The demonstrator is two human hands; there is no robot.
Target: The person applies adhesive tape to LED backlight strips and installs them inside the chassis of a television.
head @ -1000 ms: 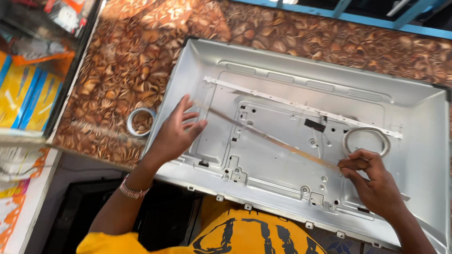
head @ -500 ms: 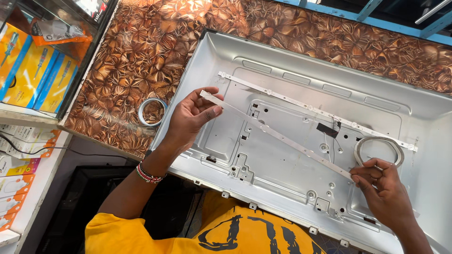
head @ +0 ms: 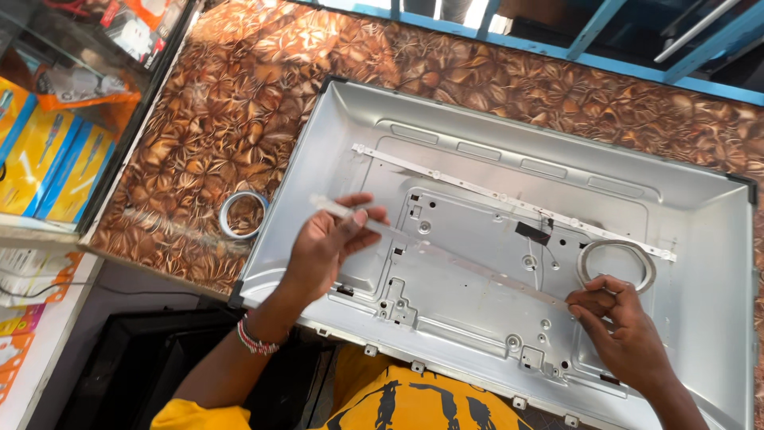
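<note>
1. Hiding part of the thin strip [head: 469,267] near its left end: the fingers of the left hand [head: 326,243].
2. Cut off at the near edge: both arms, the yellow shirt [head: 374,406], and the near right corner of the big metal back panel [head: 700,239].
3. Hard to make out: small screws and holes on the panel, and the far left tip of the strip, blurred and pale.
4. Left hand curled around the strip near its left end, thumb on the far side, fingers closed on it.
5. Right hand [head: 625,330] pinching the right end of the strip between thumb and fingertips [head: 577,302], fingers narrow and tight.
6. Strip stretched slantwise between both hands, over the middle of the panel, left end farther away than the right end.
7. Just beyond the right hand: a roll of tape [head: 617,263] lying in the panel, close to the fingertips.
8. On the brown patterned table [head: 239,103], left of the panel: another tape roll [head: 243,213], well apart from the left hand.
9. Farther back in the panel: a second long strip [head: 509,199], lying flat.
10. Compared with half a second ago: same grip at both ends, left hand now lower and nearer to the person.
</note>
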